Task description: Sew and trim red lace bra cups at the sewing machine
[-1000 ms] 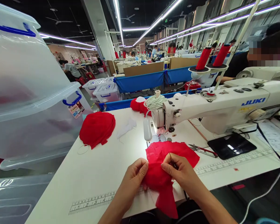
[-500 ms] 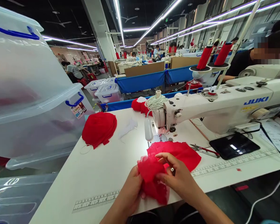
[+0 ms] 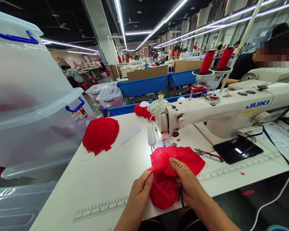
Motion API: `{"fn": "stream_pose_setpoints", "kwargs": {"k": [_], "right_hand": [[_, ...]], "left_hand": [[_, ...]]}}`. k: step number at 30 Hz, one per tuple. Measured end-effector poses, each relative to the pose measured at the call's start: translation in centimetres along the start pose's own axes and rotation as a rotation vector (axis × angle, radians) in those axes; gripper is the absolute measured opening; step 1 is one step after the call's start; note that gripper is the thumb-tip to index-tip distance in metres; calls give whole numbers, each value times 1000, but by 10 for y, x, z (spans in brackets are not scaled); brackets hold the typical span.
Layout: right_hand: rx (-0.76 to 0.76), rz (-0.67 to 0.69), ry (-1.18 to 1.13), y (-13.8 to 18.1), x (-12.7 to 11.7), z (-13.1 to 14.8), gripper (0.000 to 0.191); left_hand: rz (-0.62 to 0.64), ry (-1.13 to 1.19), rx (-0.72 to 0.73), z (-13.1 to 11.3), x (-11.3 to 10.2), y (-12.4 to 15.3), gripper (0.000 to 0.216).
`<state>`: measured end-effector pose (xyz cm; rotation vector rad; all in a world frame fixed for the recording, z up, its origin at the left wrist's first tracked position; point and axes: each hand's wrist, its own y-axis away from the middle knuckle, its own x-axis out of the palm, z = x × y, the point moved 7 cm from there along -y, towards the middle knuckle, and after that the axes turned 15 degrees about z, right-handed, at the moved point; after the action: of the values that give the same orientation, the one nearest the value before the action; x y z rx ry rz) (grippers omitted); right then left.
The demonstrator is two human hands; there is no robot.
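Observation:
A gathered piece of thin red fabric [image 3: 162, 192] is stretched between both hands at the table's front edge. My left hand [image 3: 140, 189] is closed, pinching its left side between thumb and fingers. My right hand [image 3: 189, 181] is closed at the right side, its thumb against the cloth. A thin pointed tip rises above that thumb and a dark handle [image 3: 181, 194] shows below, apparently thread snips mostly hidden in the hand. Behind lies more red fabric [image 3: 191, 158]; whether it is joined to the held piece, I cannot tell.
A white sewing machine [image 3: 221, 109] stands behind the red cloth. Scissors [image 3: 210, 155] and a black tablet-like device [image 3: 238, 150] lie to the right. A red fabric pile [image 3: 101, 134] sits left, beside stacked clear bins [image 3: 38, 138]. A co-worker's arm shows at right.
Both hands have turned and spread the red fabric flatter. My right hand has come down to its right edge, with the pointed tip now showing. The view has shifted slightly.

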<state>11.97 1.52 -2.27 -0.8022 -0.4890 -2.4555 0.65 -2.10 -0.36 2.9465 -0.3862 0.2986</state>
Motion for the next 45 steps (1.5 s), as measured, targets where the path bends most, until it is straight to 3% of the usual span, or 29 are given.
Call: {"fn": "stream_pose_setpoints", "kwargs": {"k": [4, 7, 10, 12, 14, 15, 17, 20, 24, 29, 33, 38, 45], "right_hand": [[113, -1, -183, 0, 0, -7, 64], [73, 77, -164, 2, 2, -5, 58], [-66, 152, 71, 7, 3, 4, 65], [-210, 0, 337, 14, -8, 16, 68], [-389, -169, 600, 26, -15, 33, 49], [-458, -193, 706, 29, -14, 41, 37], [-512, -110, 864, 30, -5, 50, 19], [-430, 8, 980, 22, 4, 55, 12], [-326, -27, 910, 14, 1, 56, 25], [-240, 84, 867, 5, 5, 45, 39], [-259, 16, 775, -2, -3, 45, 39], [-215, -70, 540, -5, -15, 42, 40], [-184, -101, 484, -3, -19, 41, 45]], "left_hand": [[-3, 522, -56, 13, 9, -4, 28], [21, 634, -56, 15, 16, -4, 30], [19, 573, -40, 12, 18, -3, 30], [-25, 514, -47, 10, 17, -4, 29], [-62, 479, -69, 10, 16, -5, 29], [-67, 465, -72, 9, 16, -6, 29], [-46, 452, -69, 6, 17, -10, 28], [-15, 420, -82, 5, 15, -15, 28], [-3, 351, -103, 3, 7, -23, 29], [88, 311, -141, -1, 4, -36, 33], [153, 380, -215, -1, 3, -43, 38], [332, 369, -259, -3, 8, -51, 39], [323, 318, -254, -4, 4, -57, 33]]}}
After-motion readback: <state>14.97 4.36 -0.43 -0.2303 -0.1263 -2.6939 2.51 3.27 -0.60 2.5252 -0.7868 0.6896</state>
